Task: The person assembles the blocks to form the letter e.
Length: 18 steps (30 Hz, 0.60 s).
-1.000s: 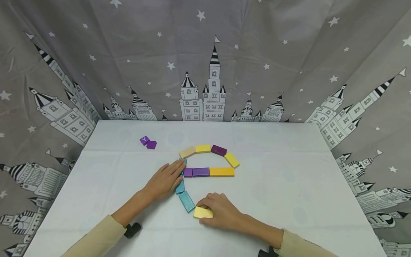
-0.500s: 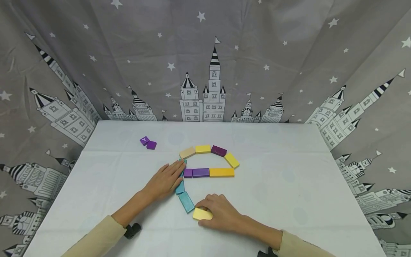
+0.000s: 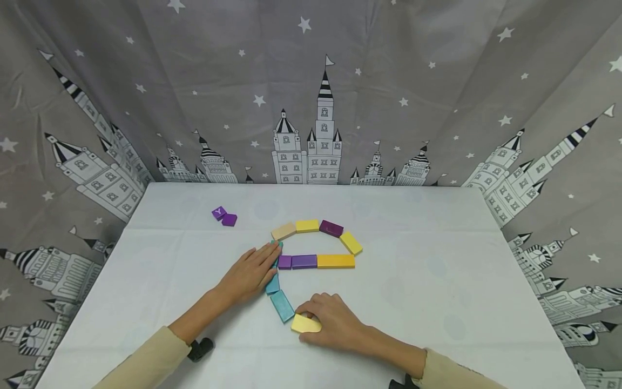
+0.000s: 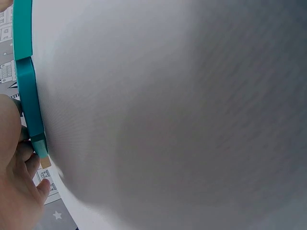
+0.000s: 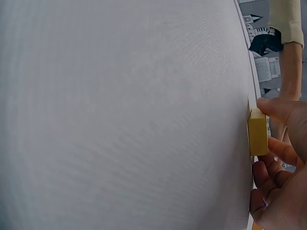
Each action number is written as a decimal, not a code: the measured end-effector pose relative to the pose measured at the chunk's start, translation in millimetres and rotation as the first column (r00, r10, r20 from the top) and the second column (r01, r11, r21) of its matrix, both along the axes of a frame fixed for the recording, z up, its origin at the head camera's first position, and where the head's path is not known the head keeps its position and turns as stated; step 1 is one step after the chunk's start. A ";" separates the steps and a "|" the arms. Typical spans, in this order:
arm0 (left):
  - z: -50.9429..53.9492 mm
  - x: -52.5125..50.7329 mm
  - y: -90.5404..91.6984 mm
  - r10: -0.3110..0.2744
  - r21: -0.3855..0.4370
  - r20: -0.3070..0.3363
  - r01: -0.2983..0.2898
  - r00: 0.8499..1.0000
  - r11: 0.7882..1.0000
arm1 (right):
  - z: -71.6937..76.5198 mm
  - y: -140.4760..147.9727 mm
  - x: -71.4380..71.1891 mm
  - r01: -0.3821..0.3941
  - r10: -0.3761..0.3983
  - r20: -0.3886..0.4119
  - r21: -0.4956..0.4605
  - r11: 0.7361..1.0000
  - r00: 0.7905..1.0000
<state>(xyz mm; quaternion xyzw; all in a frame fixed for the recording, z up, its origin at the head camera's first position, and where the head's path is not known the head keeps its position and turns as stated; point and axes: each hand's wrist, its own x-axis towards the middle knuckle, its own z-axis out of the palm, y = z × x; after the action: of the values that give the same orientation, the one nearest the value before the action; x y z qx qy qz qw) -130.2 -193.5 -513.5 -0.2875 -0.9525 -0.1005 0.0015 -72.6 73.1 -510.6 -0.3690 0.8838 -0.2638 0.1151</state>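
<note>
My left hand (image 3: 250,272) lies with straight fingers over the teal blocks on the left of a curved outline, partly covering them. The lowest teal block (image 3: 282,306) sits just below it, uncovered. In the left wrist view, the fingers are beside a row of teal blocks (image 4: 29,96). My right hand (image 3: 332,322) pinches a pale yellow block (image 3: 305,323) between thumb and fingers, at the lower end of the teal blocks. The right wrist view shows this yellow block (image 5: 258,134) close to the tabletop. Its corner is very near the lowest teal block; contact is unclear.
A tan block (image 3: 284,231), yellow blocks (image 3: 307,226) and a dark purple block (image 3: 331,228) form an upper arc. Purple blocks (image 3: 304,261) and an orange block (image 3: 336,261) make a crossbar. Two small purple pieces (image 3: 229,220) lie back left on the white table (image 3: 427,302).
My right hand and the pale yellow block have shifted very slightly left and toward me. The left hand has stayed in place on the teal blocks.
</note>
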 end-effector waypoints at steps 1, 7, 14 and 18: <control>0.3 0.0 0.1 0.000 0.001 0.001 0.000 1.000 1.000 | -0.2 0.1 -0.1 -0.001 0.001 -0.002 -0.001 1.000 1.000; 1.2 0.4 0.4 0.002 -0.003 0.004 -0.002 1.000 1.000 | -0.4 0.8 0.2 -0.009 0.009 -0.010 -0.004 1.000 1.000; 0.1 0.7 0.0 0.002 -0.006 0.002 -0.002 1.000 1.000 | 1.3 1.4 -0.1 -0.013 0.013 0.016 0.012 1.000 1.000; -0.1 0.2 0.0 0.003 -0.005 -0.002 -0.003 1.000 1.000 | 1.5 1.8 -2.0 -0.009 0.008 0.039 0.026 1.000 0.999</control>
<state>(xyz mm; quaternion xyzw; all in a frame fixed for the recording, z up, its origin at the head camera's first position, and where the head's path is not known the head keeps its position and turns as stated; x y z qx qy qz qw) -130.0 -193.5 -513.6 -0.2860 -0.9532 -0.0979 0.0021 -74.5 74.9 -509.1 -0.3661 0.8832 -0.2586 0.1380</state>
